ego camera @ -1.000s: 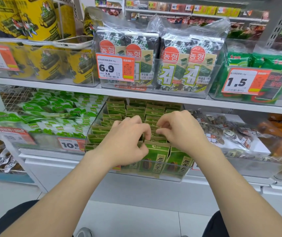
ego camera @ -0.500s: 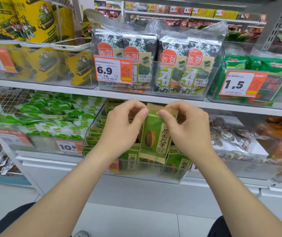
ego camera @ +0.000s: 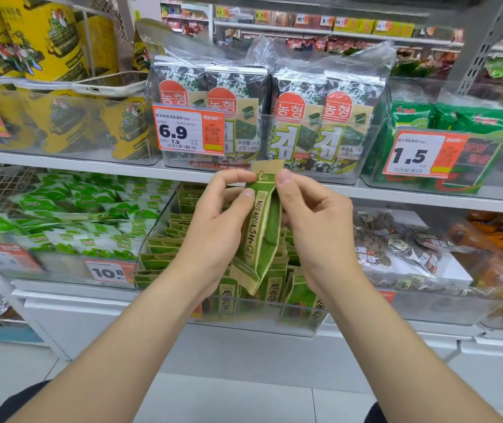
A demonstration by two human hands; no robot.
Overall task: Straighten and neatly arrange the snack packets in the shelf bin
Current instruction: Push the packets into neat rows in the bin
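Above shelf bin [ego camera: 152,239], both hands pinch green packet [ego camera: 262,227].

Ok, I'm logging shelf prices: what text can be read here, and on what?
"6.9", "7.5": middle price tag.
"1.5": right price tag.
"10.8": lower price tag.
"농형", "김": seaweed packs.
"原香瓜子": held packet.
Small print, barcodes and far shelf tags: too blurred.

Both bare arms reach forward, side by side, with the wrists close together. The left grip [ego camera: 213,230] and the right grip [ego camera: 315,227] face each other, and each pinches the top of one green packet [ego camera: 264,236] between thumb and first finger. The other fingers curl loosely.
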